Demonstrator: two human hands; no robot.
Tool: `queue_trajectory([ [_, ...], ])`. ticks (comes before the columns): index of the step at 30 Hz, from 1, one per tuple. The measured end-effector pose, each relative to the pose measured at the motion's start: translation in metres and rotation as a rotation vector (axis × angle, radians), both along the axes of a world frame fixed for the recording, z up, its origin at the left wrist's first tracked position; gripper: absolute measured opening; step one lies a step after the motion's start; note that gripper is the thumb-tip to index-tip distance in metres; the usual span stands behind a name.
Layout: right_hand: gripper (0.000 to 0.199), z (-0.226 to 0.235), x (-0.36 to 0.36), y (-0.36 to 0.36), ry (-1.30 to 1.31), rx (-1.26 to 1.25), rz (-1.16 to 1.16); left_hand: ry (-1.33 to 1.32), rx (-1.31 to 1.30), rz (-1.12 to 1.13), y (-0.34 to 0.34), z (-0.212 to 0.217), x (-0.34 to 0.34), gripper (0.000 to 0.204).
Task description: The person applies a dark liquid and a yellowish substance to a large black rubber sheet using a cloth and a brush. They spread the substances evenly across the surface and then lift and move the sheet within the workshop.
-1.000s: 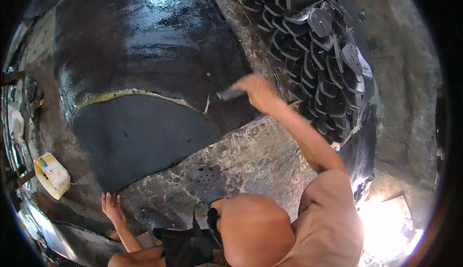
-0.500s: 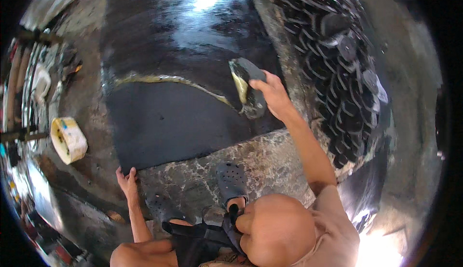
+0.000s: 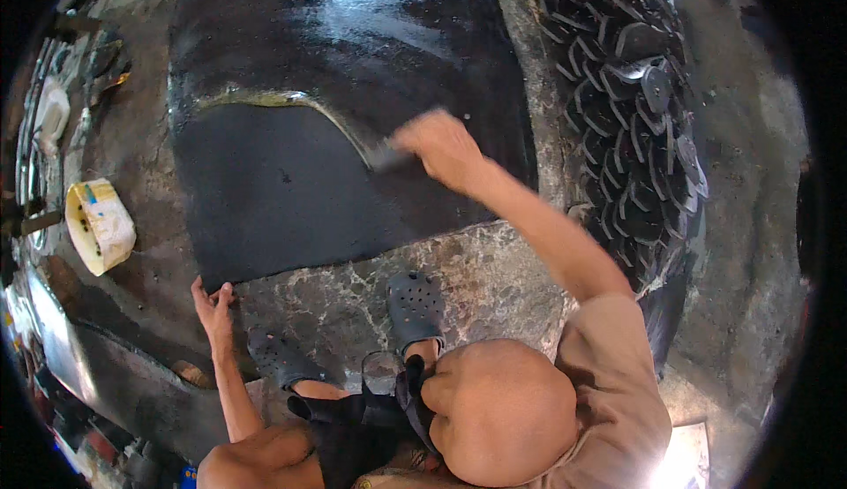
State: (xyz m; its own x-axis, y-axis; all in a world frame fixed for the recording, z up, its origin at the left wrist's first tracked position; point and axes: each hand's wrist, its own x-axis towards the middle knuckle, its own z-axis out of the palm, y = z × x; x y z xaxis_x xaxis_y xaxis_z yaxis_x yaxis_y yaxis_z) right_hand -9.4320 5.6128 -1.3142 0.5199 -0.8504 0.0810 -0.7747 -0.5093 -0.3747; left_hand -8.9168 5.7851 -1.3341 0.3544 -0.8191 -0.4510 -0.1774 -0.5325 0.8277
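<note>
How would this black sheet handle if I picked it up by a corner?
The black sheet would probably sag, since it is broad and its edge looks thin. It may feel slick or tacky toward the far end, where its surface shines as if wet. The matte near part would likely slip less.

A: Where is the camera mounted?
B: On the wearer's head, as the left unit of a side-by-side pair. It faces down, over the shoes (image 3: 416, 305), to the black sheet (image 3: 273, 193).
A: How near is it?
B: The right knee (image 3: 501, 414) is nearest, large at the lower edge; the left hand (image 3: 214, 314) and right hand (image 3: 441, 149) lie farther out. The fisheye lens covers a wide area, bending straight edges toward a dark rim.
</note>
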Motion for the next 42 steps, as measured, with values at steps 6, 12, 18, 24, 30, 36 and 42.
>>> queue_trajectory([
  [6,0.042,0.029,-0.033,0.163,0.032,0.111,-0.276,0.007,0.018,-0.041,-0.01,0.005,-0.005,0.071],
  [12,0.032,0.044,-0.023,0.177,-0.011,0.479,-0.483,0.057,-0.046,-0.053,0.0,-0.01,0.006,0.07],
  [18,0.038,0.124,0.023,0.025,-0.917,0.436,-0.749,0.01,-0.032,-0.06,0.0,0.004,-0.001,0.075],
  [24,0.031,-0.004,0.097,-0.093,-0.086,-0.147,-0.419,0.133,-0.054,-0.067,0.0,-0.004,0.001,0.071],
  [30,0.03,0.012,0.131,-0.171,-0.103,-0.17,0.032,0.222,-0.027,-0.031,0.002,0.001,0.006,0.066],
  [36,0.031,0.013,0.077,-0.007,-0.034,0.011,0.0,0.162,0.015,-0.027,0.014,-0.008,0.027,0.061],
  [42,0.039,0.038,0.05,0.152,0.038,0.1,-0.23,0.148,0.008,-0.083,0.003,-0.004,0.02,0.061],
])
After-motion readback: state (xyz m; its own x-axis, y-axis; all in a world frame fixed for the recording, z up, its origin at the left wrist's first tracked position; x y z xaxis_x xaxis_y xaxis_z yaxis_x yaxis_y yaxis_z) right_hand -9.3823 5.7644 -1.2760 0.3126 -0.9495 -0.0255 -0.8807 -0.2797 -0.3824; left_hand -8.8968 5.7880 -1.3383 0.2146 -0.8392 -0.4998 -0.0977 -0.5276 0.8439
